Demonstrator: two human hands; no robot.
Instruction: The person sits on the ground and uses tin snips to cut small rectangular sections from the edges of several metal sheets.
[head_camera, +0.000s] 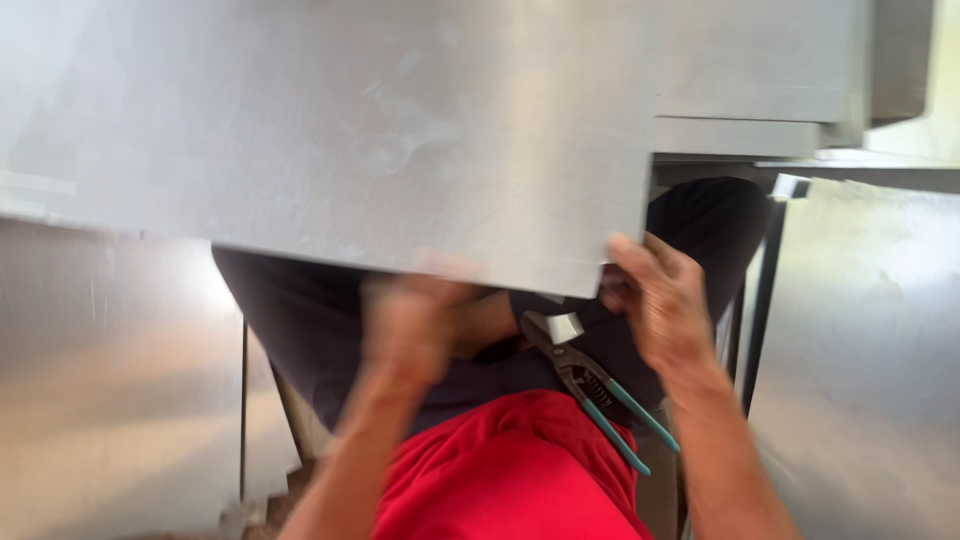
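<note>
A large grey sheet of metal (380, 130) fills the upper half of the view. My left hand (415, 325) is blurred and sits at the sheet's lower edge, fingers curled under it. My right hand (660, 300) grips the sheet's lower right corner, thumb on top. A pair of pliers with teal handles (590, 385) lies on my lap between the two hands, jaws pointing up towards the sheet's edge; neither hand holds it.
More grey metal panels lie at the left (100, 380) and at the right (860, 340). A dark metal frame leg (762, 300) stands beside my right forearm. My red shirt (510, 470) and dark trousers (310, 330) are below the sheet.
</note>
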